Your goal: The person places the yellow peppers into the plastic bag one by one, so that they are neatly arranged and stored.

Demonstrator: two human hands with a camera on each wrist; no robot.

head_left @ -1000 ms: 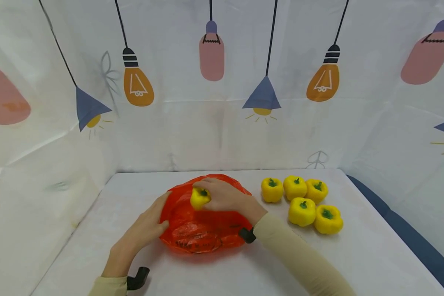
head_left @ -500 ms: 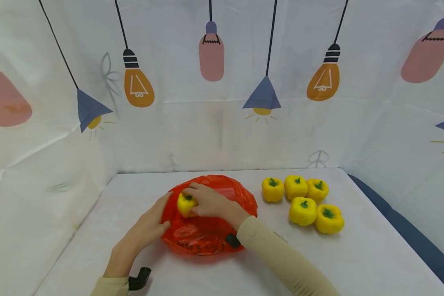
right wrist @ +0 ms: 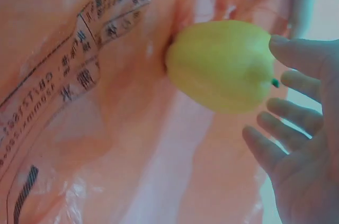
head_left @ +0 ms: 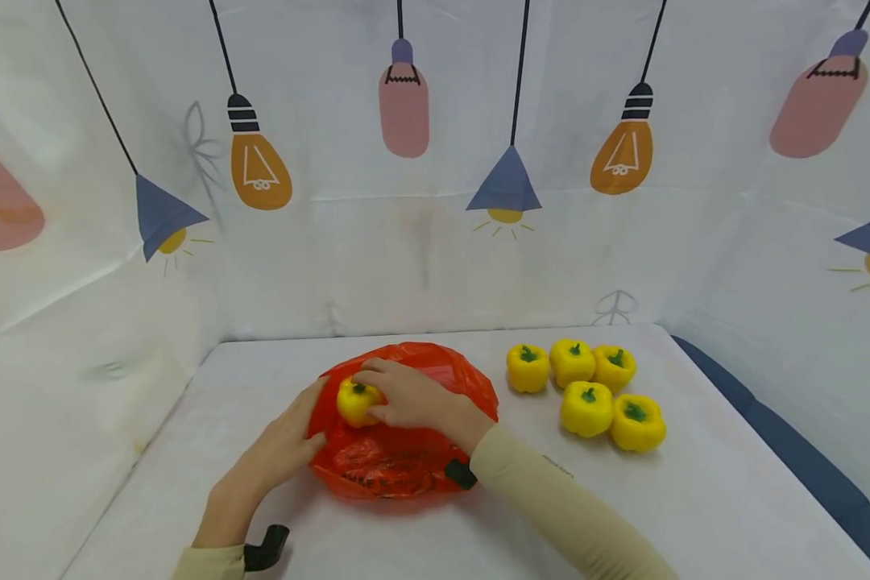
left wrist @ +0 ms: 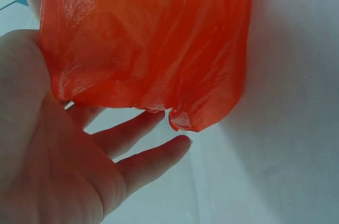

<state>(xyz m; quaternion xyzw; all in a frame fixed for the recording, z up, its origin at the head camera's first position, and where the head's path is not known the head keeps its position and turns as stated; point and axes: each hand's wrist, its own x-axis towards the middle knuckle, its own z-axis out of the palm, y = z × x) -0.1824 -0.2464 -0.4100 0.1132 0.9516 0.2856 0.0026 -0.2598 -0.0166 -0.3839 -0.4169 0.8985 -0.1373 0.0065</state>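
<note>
A red plastic bag [head_left: 377, 467] lies spread open on the white table. Inside it, toward its left side, sits a yellow bell pepper [head_left: 354, 405] with a green stem. My right hand [head_left: 413, 396] is over the bag beside that pepper. In the right wrist view its thumb [right wrist: 302, 53] is at the pepper's top, while the loosely spread fingers stand apart from the fruit. My left hand [head_left: 279, 443] rests against the bag's left side. The left wrist view shows its extended fingers [left wrist: 151, 166] at the edge of the red plastic, partly hidden by it.
Several more yellow bell peppers [head_left: 586, 409] stand in a group to the right of the bag. The white table [head_left: 377, 544] meets a white curtain [head_left: 377, 258] printed with lamps at the back and sides. Dark blue fabric [head_left: 776, 439] runs along the right edge.
My right hand has carried the pepper leftward inside the bag, and its fingers have loosened from it. The left hand stays at the bag's side. The head view has shifted slightly.
</note>
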